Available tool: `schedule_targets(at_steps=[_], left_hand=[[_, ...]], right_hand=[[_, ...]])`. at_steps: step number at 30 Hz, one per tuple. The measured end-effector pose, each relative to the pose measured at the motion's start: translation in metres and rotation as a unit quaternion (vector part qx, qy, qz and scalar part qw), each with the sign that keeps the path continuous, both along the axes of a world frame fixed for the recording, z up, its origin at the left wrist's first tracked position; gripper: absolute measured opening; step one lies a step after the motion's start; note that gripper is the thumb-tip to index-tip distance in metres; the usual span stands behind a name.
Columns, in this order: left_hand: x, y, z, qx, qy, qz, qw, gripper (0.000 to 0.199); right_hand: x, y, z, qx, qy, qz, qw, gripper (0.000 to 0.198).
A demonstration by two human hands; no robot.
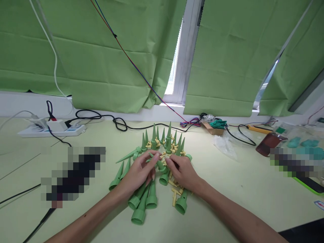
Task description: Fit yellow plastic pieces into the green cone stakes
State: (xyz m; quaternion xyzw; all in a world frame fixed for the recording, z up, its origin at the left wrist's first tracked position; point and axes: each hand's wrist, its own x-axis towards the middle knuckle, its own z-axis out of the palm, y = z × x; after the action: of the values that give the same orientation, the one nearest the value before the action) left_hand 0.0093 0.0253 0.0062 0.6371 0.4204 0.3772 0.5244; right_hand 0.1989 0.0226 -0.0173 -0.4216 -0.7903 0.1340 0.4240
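My left hand (142, 168) is closed around a green plastic watering spike (160, 164), which lies tilted between thumb and fingers. Close by on its right, my right hand (183, 171) has its thumb and fingers pinched together; whatever they hold is hidden. Loose yellow T-shaped valves (174, 196) lie under and beside the right hand. Several spikes lie on their sides near my wrists, among them one with its open end toward me (138, 216). Beyond the hands, upright green spikes (154, 136) with yellow valves in them stand in a cluster.
A white power strip (76, 130) and black cable (136, 128) run along the back of the table (101, 222). Back right are a small cardboard box (214, 129), a clear plastic bag (225, 146) and a brown bottle (270, 143). Blurred-out dark objects lie left and right.
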Motion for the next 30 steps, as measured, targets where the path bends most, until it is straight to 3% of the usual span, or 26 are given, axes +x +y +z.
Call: schedule_targets(at_steps=[6,11,17,30], left_hand=[[-0.0005,0.0022,-0.0038,-0.038,-0.09,-0.026,0.995,0.056],[0.0035,-0.0019,0.0037,-0.025,-0.051,0.005,0.998,0.048],[0.0025,-0.0024,0.0024,0.004,-0.017,-0.041,0.999,0.036],[0.0005,-0.0001,-0.0039,0.015,-0.006,-0.047,0.999,0.039]], right_hand=[[0.0003,0.0004,0.0001,0.007,0.04,-0.028,0.999,0.037],[0.0011,-0.0003,0.0009,0.009,0.064,-0.026,0.998,0.033],[0.001,-0.0021,0.0019,0.011,0.08,0.012,0.997,0.027],[0.0008,-0.0023,0.0026,-0.004,0.058,0.017,0.998,0.028]])
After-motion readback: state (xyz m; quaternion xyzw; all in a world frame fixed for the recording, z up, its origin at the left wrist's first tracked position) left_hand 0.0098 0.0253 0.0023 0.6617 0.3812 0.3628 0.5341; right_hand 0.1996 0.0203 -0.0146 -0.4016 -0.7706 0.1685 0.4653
